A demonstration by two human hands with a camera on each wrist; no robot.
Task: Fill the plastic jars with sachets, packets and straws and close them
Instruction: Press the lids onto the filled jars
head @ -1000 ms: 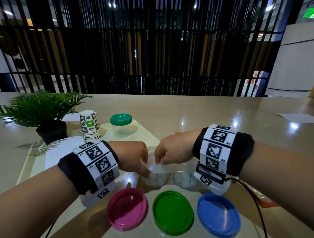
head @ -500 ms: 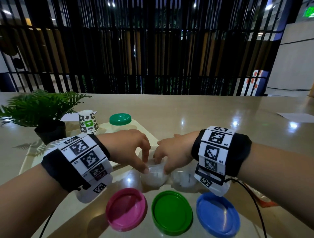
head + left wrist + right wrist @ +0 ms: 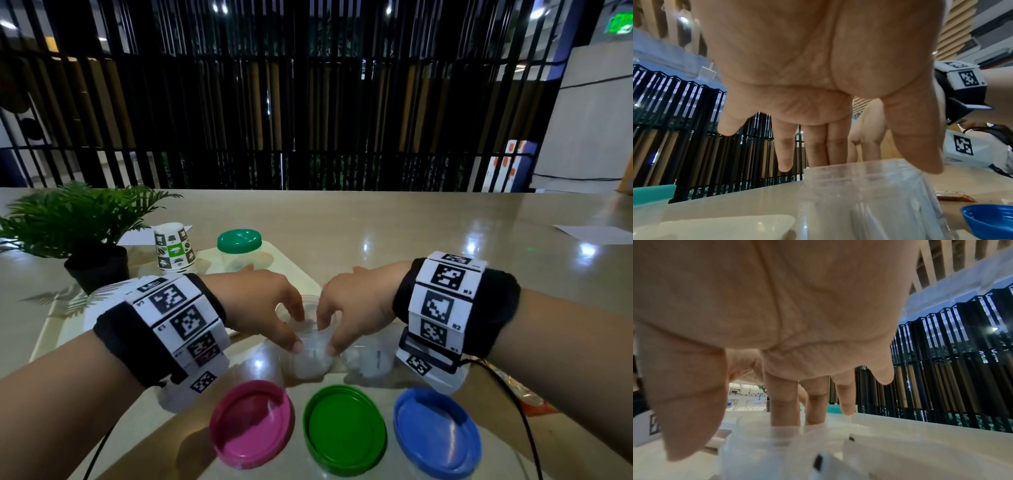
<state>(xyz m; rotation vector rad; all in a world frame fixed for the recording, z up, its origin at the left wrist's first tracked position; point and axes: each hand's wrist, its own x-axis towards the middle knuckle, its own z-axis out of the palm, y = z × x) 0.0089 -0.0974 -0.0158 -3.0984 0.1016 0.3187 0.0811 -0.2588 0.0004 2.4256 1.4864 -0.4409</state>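
While both hands crowd one small clear jar (image 3: 310,356), the main risk, as I judge it, is tipping: the jar is light, its wall thin, and a push from either side could topple it toward 6 o'clock onto the three loose lids. Nearest the viewer those lids lie face up on the bench (image 3: 394,233), the pink lid (image 3: 251,423) at 7 o'clock, the green lid (image 3: 344,428) at 6 o'clock, the blue lid (image 3: 436,431) at 5 o'clock. A knocked jar could also spill its pale contents, which are too blurred to name.

Just beyond the lids, the left hand (image 3: 260,305) comes in from 9 o'clock, its fingers (image 3: 784,155) spread and pointing down. Thumb and forefinger tips touch the jar's rim, a light pinch rather than a full grip. The right hand (image 3: 356,308) comes in from 3 o'clock with its fingers (image 3: 785,404) likewise splayed; two fingertips dip past the rim into the mouth and the thumb rests outside, so it nips the wall. A squeeze there could buckle the plastic.

A second clear jar (image 3: 370,359) stands just beside the first at 3 o'clock, close enough to be bumped. Farther off at 11 o'clock sit a closed green-lidded jar (image 3: 239,250), a patterned paper cup (image 3: 174,246) and a potted plant (image 3: 85,233).
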